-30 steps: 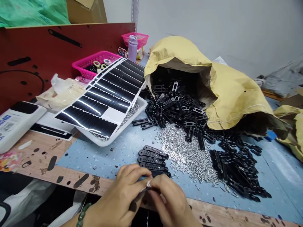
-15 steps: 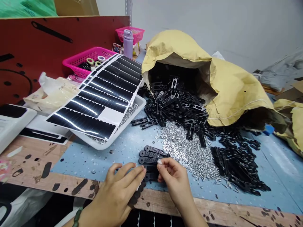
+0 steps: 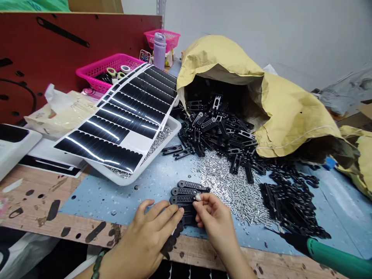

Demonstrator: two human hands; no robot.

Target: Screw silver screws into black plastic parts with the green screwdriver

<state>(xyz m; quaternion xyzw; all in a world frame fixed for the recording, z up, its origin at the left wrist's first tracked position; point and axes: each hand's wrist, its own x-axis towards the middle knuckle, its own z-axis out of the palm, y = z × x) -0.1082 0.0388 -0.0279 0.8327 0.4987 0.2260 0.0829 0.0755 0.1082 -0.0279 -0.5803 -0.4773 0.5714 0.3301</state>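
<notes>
Lower centre of frame, my left hand point(image 3: 152, 236), fingers slightly parted, thumb hidden, covered a black scalloped strip point(image 3: 171, 243), my right hand point(image 3: 213, 217) bringing thumb and forefinger close beside the black links point(image 3: 182, 199), either grip impossible to tell.

Left hand point(image 3: 154, 229): bare; wrist wears a bracelet point(image 3: 99, 265) of rounded, dark green beads strung in one row. Right hand point(image 3: 215, 217): bare, forearm uncovered.
</notes>
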